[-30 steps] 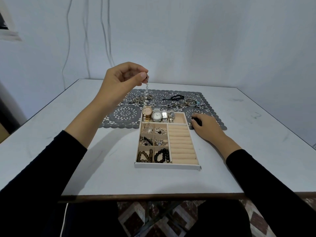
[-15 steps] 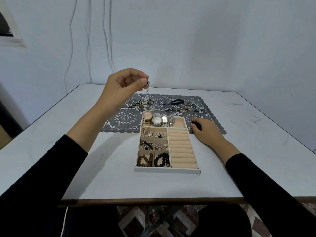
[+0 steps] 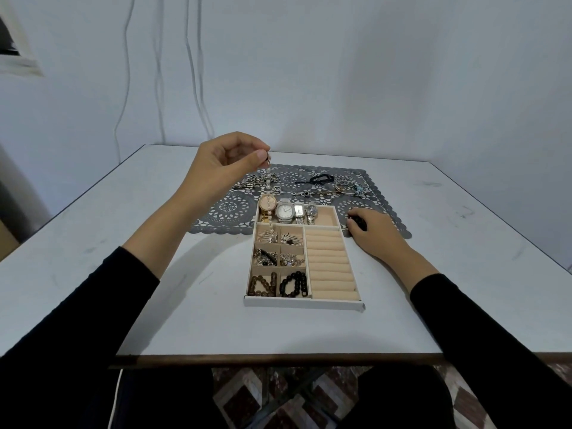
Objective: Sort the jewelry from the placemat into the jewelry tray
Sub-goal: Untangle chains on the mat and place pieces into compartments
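Note:
My left hand (image 3: 223,168) is raised above the placemat's left part and pinches the top end of a pale beaded chain (image 3: 268,193). The chain hangs straight down, and its lower end reaches the far-left compartments of the beige jewelry tray (image 3: 303,305). The tray holds watches (image 3: 286,210) along the back, brooches and bead bracelets in the left cells, and bare ring rolls (image 3: 329,261) on the right. My right hand (image 3: 376,233) rests on the grey lace placemat (image 3: 229,209) beside the tray's right rim, its fingertips curled on a small dark item (image 3: 356,222).
More jewelry lies on the placemat behind the tray: a silver pile (image 3: 252,182), a black band (image 3: 318,180) and bangles with blue beads (image 3: 346,187). The white table (image 3: 154,243) ends at a brown front edge. Cables hang down the wall behind.
My left hand has come nearer to the tray with the chain, whose hanging length now dangles over the tray's back-left corner. My right hand stays beside the tray.

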`<state>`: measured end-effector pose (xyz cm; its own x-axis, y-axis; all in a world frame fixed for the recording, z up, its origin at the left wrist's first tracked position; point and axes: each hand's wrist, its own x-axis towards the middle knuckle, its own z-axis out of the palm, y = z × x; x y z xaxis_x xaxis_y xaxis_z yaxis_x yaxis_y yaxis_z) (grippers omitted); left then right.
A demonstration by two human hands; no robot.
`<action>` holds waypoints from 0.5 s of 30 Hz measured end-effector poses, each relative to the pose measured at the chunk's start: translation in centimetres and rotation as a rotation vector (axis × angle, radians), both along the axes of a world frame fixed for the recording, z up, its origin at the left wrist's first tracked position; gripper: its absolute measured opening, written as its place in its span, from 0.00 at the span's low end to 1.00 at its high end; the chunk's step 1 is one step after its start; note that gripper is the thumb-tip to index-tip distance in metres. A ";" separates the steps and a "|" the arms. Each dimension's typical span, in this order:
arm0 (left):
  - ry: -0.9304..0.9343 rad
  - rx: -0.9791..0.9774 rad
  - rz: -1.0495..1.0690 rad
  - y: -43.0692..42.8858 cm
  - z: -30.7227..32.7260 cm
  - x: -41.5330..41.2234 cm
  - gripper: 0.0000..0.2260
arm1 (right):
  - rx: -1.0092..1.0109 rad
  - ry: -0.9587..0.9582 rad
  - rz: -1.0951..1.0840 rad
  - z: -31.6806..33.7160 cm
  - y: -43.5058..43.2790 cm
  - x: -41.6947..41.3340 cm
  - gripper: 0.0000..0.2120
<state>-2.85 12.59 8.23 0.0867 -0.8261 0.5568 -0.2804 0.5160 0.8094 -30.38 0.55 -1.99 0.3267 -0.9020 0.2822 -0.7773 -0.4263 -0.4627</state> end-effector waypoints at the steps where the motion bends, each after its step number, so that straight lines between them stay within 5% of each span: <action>1: 0.000 0.005 0.003 0.0 -0.1 0.1 0.04 | 0.003 -0.002 -0.002 0.0 0.0 0.0 0.16; 15: -0.026 0.129 -0.027 -0.2 -3.5 0.1 0.05 | -0.002 -0.031 -0.008 0.4 0.4 0.1 0.14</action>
<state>-2.78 12.39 4.74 0.0499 -0.8929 0.4474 -0.2897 0.4158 0.8621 -30.29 1.00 -1.55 0.3108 -0.9039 0.2938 -0.7658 -0.4212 -0.4859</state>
